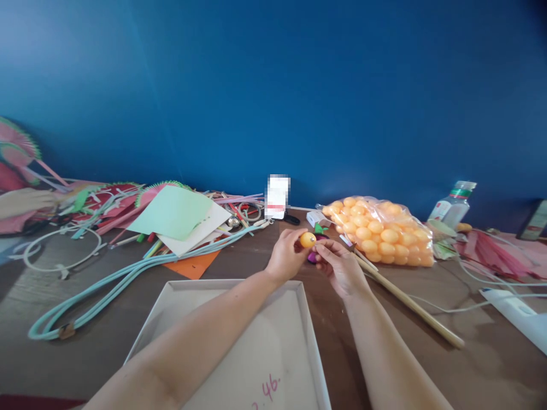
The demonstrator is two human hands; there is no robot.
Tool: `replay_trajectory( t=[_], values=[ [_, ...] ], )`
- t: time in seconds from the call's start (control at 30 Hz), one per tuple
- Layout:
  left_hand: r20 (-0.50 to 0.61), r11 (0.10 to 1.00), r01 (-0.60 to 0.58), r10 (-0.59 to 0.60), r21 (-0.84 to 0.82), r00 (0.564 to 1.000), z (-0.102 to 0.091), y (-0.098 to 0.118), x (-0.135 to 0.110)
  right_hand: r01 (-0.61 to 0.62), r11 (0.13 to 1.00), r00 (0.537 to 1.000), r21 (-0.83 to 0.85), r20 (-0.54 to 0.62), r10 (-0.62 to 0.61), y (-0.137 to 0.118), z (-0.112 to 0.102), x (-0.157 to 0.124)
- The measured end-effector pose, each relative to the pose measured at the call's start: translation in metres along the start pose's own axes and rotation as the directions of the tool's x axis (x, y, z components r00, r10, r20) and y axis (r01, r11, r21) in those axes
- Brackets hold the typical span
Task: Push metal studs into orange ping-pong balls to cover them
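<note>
My left hand (287, 256) is closed around an orange ping-pong ball (307, 240), holding it over the table just past the tray's far edge. A small dark spot with a shiny bit shows on the ball's right side. Close against that side, the fingertips of my right hand (337, 265) are pinched together; whatever they grip is too small to make out. Behind and below both hands lies a purple and green object (312, 258), partly covered by the fingers. Under my forearms is a shallow white tray or box lid (239, 283) with pink handwriting.
A clear bag of orange balls (380, 233) sits behind a wooden stick (419, 307). Pale blue tubing (98, 302), paper sheets (175, 213) and craft pieces spread leftward. A clear bottle (455, 205) stands right. Another person's hand (29, 202) shows at far left.
</note>
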State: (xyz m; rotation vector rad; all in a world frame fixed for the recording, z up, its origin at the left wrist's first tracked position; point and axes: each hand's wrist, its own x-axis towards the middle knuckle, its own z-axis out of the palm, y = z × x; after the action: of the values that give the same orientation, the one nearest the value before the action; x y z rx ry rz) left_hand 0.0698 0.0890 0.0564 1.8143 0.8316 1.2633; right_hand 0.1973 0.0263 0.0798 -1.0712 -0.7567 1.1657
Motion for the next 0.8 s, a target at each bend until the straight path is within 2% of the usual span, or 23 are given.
replay_trajectory(
  t=[0.13, 0.4, 0.8],
  values=[
    [0.016, 0.997, -0.048, 0.047, 0.068, 0.999, 0.0003, 0.0003, -0.0007, 0.01, 1.0, 1.0, -0.01, -0.015, -0.01, -0.0004, 0.0007, 0.0001],
    [0.048, 0.993, -0.075, 0.071, 0.087, 0.996, -0.0001, -0.0008, -0.0011, 0.002, 0.999, 1.0, -0.054, -0.025, -0.003, 0.0003, -0.002, 0.0008],
    [0.047, 0.992, -0.04, 0.034, 0.122, 0.998, -0.0005, 0.0029, -0.0016, -0.048, 0.999, 0.999, -0.02, -0.015, 0.048, -0.0019, -0.0058, 0.0009]
  ],
)
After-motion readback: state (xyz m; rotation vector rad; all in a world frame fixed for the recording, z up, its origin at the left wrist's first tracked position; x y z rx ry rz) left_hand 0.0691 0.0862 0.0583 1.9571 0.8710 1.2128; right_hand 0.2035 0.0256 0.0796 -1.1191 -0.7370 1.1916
